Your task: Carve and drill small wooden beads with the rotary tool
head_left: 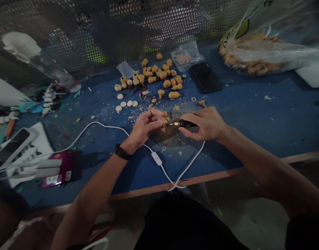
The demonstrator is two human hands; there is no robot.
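Observation:
My left hand [145,127] pinches a small tan carved wooden piece [164,122] in its fingertips, and most of that piece is hidden. My right hand [204,123] is shut around a black pen-shaped rotary tool [187,124] with a brass tip, which points left and meets the piece. A white cable [102,125] with an inline switch [156,158] runs across the blue workbench [266,114] below my hands. Beyond them lie several gourd-shaped wooden beads [156,78] and several white discs [125,104], among scattered shavings.
A black phone [206,77] and small plastic bags lie behind the beads. A large clear bag of wooden pieces [258,52] sits back right. A power strip [26,156] and assorted scraps lie left. Perforated metal mesh [97,31] stands along the back.

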